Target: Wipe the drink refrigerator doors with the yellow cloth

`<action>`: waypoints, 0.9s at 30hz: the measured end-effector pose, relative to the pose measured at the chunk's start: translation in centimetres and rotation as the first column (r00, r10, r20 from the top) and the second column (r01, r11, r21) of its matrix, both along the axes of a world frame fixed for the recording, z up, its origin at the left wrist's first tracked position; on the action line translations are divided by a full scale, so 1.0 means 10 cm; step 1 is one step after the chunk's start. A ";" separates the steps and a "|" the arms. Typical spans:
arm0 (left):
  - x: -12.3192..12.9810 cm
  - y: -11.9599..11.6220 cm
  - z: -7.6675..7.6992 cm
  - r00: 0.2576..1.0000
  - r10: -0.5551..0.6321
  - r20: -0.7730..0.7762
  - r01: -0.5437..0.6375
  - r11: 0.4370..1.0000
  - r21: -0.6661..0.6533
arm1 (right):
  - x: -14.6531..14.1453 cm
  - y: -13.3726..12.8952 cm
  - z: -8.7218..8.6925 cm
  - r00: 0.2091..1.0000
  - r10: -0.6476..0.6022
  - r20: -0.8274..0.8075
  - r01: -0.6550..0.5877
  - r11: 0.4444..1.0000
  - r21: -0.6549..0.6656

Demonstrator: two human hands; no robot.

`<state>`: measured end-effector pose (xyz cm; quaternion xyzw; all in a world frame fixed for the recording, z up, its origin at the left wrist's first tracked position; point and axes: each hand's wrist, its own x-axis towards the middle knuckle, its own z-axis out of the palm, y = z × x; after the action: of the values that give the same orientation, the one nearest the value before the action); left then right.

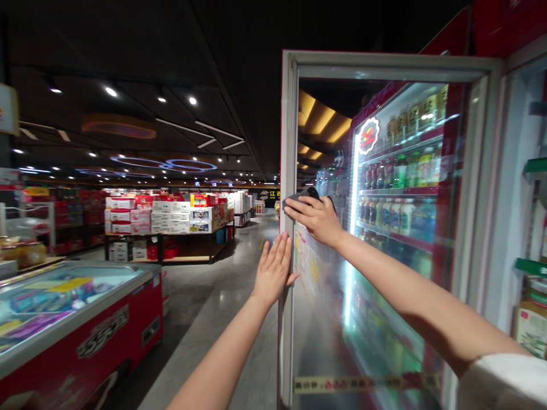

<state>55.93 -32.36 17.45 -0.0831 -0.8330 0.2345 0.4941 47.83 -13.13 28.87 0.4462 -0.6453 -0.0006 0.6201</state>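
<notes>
A glass fridge door (pixel 289 330) with a pale frame stands swung open in the centre right. My left hand (pixel 274 267) rests against the door's outer edge, fingers spread upward and holding nothing. Higher up, my right hand (pixel 315 219) presses a dark grey cloth (pixel 305 196) on the inner side of the frame near the same edge. Bottles and cans on lit shelves show in and through the glass.
A red chest freezer (pixel 145 319) with a glass top stands at the lower left. Behind it is a display table (pixel 211 249) stacked with boxes. At the far right, the fridge interior holds a labelled jar (pixel 532 324). Grey floor (pixel 213 324) runs between.
</notes>
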 end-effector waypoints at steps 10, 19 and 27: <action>-0.03 0.03 -0.02 0.999 0.015 0.030 -0.017 0.999 0.049 | -0.08 0.10 -0.10 0.995 -0.012 0.100 0.039 0.960 -0.277; 0.02 0.09 -0.03 0.999 -0.018 0.028 0.016 0.997 0.077 | -0.12 0.19 -0.94 1.000 -0.012 -0.004 0.013 0.999 0.033; -0.07 0.18 -0.16 1.000 0.011 0.029 -0.012 0.999 0.038 | -0.04 -0.04 -0.77 0.983 -0.059 0.174 0.099 0.968 -0.230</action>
<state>55.24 -30.59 15.85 -0.0722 -0.8450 0.2202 0.4820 47.47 -13.57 21.17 0.3414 -0.7073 0.0889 0.6126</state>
